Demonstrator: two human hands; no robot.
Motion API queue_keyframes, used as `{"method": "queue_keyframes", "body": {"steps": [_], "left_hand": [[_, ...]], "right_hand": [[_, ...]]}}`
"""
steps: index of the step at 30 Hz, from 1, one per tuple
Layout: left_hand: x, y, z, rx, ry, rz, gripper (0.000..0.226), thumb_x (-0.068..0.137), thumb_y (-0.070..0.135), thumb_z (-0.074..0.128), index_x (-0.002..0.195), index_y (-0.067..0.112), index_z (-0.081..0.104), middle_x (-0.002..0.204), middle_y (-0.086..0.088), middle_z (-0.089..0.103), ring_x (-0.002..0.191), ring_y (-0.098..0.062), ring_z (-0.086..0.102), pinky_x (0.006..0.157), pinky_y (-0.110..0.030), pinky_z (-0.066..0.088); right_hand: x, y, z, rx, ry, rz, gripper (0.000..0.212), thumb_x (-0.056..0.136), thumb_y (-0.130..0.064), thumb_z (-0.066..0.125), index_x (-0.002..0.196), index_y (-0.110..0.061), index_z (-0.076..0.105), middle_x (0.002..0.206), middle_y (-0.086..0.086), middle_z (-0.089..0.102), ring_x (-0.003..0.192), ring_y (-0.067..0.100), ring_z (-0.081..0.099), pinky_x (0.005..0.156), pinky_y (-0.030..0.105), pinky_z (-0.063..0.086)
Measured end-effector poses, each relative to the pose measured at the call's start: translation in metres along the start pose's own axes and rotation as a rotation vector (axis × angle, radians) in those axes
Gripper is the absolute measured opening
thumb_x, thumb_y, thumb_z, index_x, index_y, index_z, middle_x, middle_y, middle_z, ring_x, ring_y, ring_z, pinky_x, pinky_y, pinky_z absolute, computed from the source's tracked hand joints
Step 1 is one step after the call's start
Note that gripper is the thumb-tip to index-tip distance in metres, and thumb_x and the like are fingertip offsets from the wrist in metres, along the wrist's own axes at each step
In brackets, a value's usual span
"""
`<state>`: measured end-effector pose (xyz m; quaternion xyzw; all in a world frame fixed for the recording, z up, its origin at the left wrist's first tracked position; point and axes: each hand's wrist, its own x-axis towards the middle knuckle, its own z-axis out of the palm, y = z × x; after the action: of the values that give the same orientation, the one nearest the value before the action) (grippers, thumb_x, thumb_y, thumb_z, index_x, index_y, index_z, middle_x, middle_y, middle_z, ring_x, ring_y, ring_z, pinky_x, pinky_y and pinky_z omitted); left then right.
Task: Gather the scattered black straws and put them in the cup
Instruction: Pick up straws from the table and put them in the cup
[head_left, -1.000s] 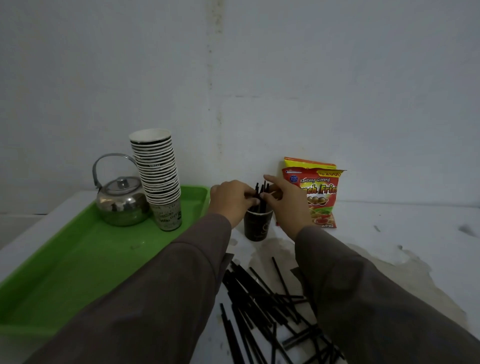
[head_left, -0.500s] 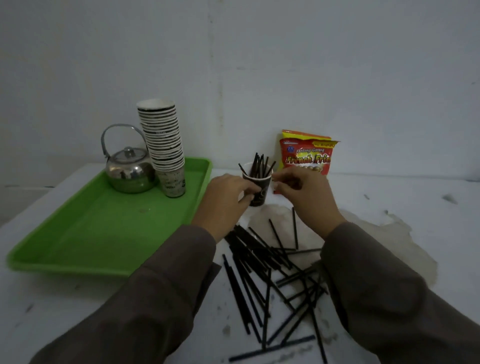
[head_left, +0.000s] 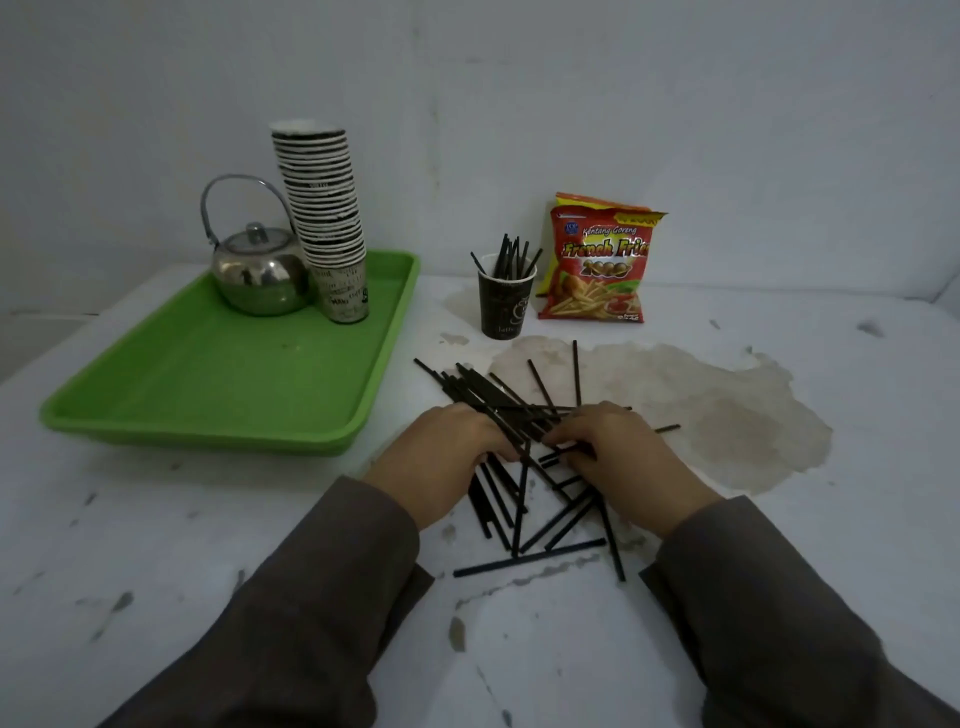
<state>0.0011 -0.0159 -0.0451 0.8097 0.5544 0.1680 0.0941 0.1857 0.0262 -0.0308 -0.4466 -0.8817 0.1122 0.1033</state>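
Note:
A dark paper cup (head_left: 505, 307) stands upright at the back of the white table, with several black straws (head_left: 511, 259) sticking out of it. Nearer to me lies a crossed pile of black straws (head_left: 521, 525). My left hand (head_left: 451, 453) rests on the left side of the pile, fingers curled down over several straws. My right hand (head_left: 619, 458) lies on the right side, its fingertips pinched on straws in the middle. Both hands are well in front of the cup and hide part of the pile.
A green tray (head_left: 208, 400) on the left holds a steel kettle (head_left: 260, 280) and a tall stack of paper cups (head_left: 324, 218). A red snack bag (head_left: 597, 265) leans on the wall just right of the cup. A brownish stain (head_left: 727, 410) spreads on the right.
Both hands left the cup and came back towards me onto the scattered pile. The cup now stands free with its straws in it.

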Motion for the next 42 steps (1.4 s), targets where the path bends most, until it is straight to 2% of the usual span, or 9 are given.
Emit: {"method": "queue_keyframes", "body": {"steps": [5, 9, 13, 17, 20, 30, 34, 38, 42], "left_hand": [[-0.001, -0.004, 0.0, 0.023, -0.084, 0.02, 0.038, 0.085, -0.003, 0.049, 0.111, 0.019, 0.065, 0.116, -0.003, 0.066, 0.107, -0.021, 0.055, 0.093, -0.035, 0.04], [0.001, 0.0, 0.001, 0.031, -0.151, 0.043, 0.032, 0.086, 0.006, 0.055, 0.115, 0.018, 0.062, 0.124, -0.002, 0.062, 0.116, -0.017, 0.05, 0.094, -0.022, 0.032], [0.004, 0.001, 0.001, 0.046, -0.18, 0.037, 0.029, 0.086, 0.012, 0.058, 0.113, 0.018, 0.063, 0.125, -0.002, 0.061, 0.116, -0.016, 0.049, 0.094, -0.023, 0.032], [0.003, 0.003, 0.001, 0.025, -0.189, 0.024, 0.023, 0.084, 0.014, 0.06, 0.106, 0.015, 0.067, 0.116, -0.003, 0.064, 0.109, -0.017, 0.053, 0.095, -0.032, 0.038], [0.003, 0.006, 0.001, 0.01, -0.166, 0.017, 0.018, 0.083, 0.012, 0.06, 0.099, 0.014, 0.068, 0.108, -0.004, 0.065, 0.103, -0.017, 0.054, 0.091, -0.033, 0.041], [0.005, 0.006, 0.011, 0.069, -0.063, 0.095, 0.011, 0.086, 0.011, 0.055, 0.094, 0.008, 0.062, 0.101, -0.007, 0.064, 0.096, -0.017, 0.049, 0.075, -0.017, 0.025], [0.005, 0.008, 0.012, 0.076, -0.045, 0.127, 0.012, 0.086, 0.012, 0.056, 0.095, 0.012, 0.063, 0.102, -0.005, 0.065, 0.098, -0.016, 0.051, 0.079, -0.02, 0.029], [0.005, 0.007, 0.01, 0.063, -0.081, 0.147, 0.02, 0.085, 0.015, 0.059, 0.103, 0.015, 0.066, 0.107, -0.003, 0.067, 0.103, -0.017, 0.053, 0.086, -0.023, 0.032], [0.005, 0.006, 0.008, 0.061, -0.093, 0.136, 0.019, 0.084, 0.018, 0.06, 0.102, 0.016, 0.067, 0.106, -0.001, 0.068, 0.105, -0.015, 0.052, 0.091, -0.024, 0.034]], "right_hand": [[-0.008, 0.008, 0.003, -0.056, -0.011, -0.058, 0.036, 0.087, -0.01, 0.055, 0.121, -0.022, 0.059, 0.126, 0.0, 0.06, 0.115, 0.019, 0.046, 0.097, 0.024, 0.032], [-0.013, 0.013, -0.001, -0.048, -0.008, -0.09, 0.034, 0.088, -0.013, 0.055, 0.12, -0.023, 0.06, 0.123, -0.001, 0.061, 0.115, 0.019, 0.048, 0.098, 0.027, 0.034], [-0.012, 0.011, 0.004, -0.103, -0.056, -0.106, 0.039, 0.085, -0.014, 0.058, 0.123, -0.026, 0.056, 0.128, -0.004, 0.057, 0.12, 0.017, 0.044, 0.101, 0.027, 0.032], [-0.01, 0.006, 0.011, -0.126, -0.015, -0.146, 0.035, 0.087, -0.014, 0.055, 0.121, -0.024, 0.058, 0.123, -0.002, 0.06, 0.114, 0.018, 0.046, 0.097, 0.027, 0.033], [-0.011, 0.003, 0.014, -0.11, 0.014, -0.177, 0.028, 0.089, -0.014, 0.052, 0.114, -0.021, 0.064, 0.114, 0.001, 0.064, 0.106, 0.02, 0.05, 0.092, 0.029, 0.035], [-0.013, 0.002, 0.013, -0.03, 0.121, -0.167, 0.021, 0.087, -0.008, 0.055, 0.103, -0.012, 0.069, 0.106, 0.007, 0.066, 0.102, 0.022, 0.053, 0.086, 0.02, 0.031], [-0.015, -0.002, 0.009, 0.033, 0.21, -0.165, 0.017, 0.085, -0.006, 0.059, 0.099, -0.008, 0.069, 0.101, 0.01, 0.066, 0.098, 0.025, 0.054, 0.08, 0.016, 0.029], [-0.019, -0.008, 0.003, 0.084, 0.349, -0.205, 0.012, 0.079, 0.001, 0.064, 0.089, -0.001, 0.069, 0.086, 0.015, 0.068, 0.084, 0.031, 0.059, 0.074, 0.027, 0.041], [-0.021, -0.011, -0.001, 0.127, 0.443, -0.201, 0.011, 0.077, 0.0, 0.067, 0.088, -0.003, 0.068, 0.083, 0.012, 0.068, 0.08, 0.027, 0.061, 0.071, 0.027, 0.045]]}}
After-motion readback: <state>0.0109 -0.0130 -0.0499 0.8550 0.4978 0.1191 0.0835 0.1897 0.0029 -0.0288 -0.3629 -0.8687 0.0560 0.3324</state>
